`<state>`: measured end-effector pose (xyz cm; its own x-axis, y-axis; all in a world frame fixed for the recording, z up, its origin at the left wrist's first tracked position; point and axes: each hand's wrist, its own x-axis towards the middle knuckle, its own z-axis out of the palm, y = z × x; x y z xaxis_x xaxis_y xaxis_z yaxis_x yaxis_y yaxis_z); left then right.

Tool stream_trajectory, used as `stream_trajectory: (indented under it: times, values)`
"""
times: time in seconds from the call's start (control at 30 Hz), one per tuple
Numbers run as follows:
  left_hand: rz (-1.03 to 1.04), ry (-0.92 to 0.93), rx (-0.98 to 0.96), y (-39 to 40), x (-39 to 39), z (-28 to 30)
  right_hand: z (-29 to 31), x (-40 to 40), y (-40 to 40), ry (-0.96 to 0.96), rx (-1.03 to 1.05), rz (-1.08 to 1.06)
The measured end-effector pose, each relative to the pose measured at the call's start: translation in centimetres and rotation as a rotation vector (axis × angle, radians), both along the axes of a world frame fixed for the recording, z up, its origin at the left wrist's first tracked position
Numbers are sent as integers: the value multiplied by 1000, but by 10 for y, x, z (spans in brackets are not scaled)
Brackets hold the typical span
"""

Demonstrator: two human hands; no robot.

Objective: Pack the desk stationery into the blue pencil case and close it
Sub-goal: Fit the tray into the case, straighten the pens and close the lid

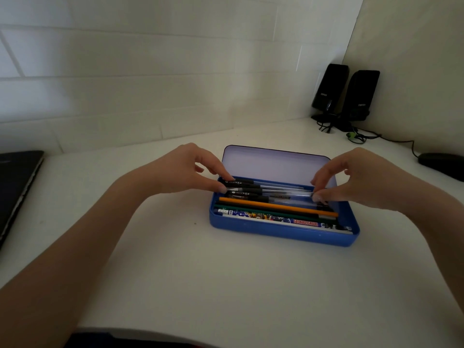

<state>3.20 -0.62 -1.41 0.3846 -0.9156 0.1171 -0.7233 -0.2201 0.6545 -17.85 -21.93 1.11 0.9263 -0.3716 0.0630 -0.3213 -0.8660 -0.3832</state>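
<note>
A clear-barrelled pen (270, 191) is pinched at both ends, by the left hand (190, 169) and the right hand (356, 179), over the open blue pencil case (281, 232) at mid-desk. Light, stiff and likely slippery, it is best held by its ends. Bare desk (200, 272) lies nearer; the raised lid (273, 162) bounds the far side.

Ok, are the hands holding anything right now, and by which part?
Both hold one clear pen over the open blue pencil case: the left hand pinches its black capped end, the right hand pinches the opposite tip.
</note>
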Motion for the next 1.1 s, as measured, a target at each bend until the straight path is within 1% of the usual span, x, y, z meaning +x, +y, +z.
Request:
stream_trajectory:
  times: [0.33, 0.6, 0.77, 1.1]
  values:
    - [-2, -10, -27, 0, 0, -1, -3, 3, 1, 14, 61, -10]
    - [-2, 0, -3, 0, 0, -3, 3, -2, -1, 90, 65, -74]
    - [-2, -6, 0, 0, 0, -3, 5, -6, 3, 200, 52, -29]
    - [18, -81, -80, -3, -7, -5, 0, -2, 5, 205, 35, -16]
